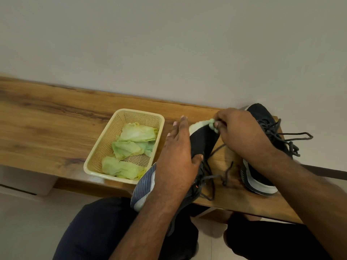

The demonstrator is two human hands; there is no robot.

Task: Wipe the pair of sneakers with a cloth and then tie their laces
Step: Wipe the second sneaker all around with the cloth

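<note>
1. Over the bench (56, 117), the left hand (180, 158) grips a sneaker (201, 139) tilted sole-left, fingers straight, thumb hooked.
2. Right hand (238, 132) pinches a cloth (213, 124) on its toe.
3. Second sneaker (262, 175) sits right; basket (93, 166) left.

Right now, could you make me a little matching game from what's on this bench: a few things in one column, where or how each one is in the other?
Things:
1. basket
2. held sneaker
3. second sneaker
4. cloth in right hand

States:
A. pressed against the held shoe's toe
B. standing on the bench, laces loose
C. holding spare green cloths
D. gripped by the left hand, tilted off the bench

Pairs: 1-C, 2-D, 3-B, 4-A
</note>
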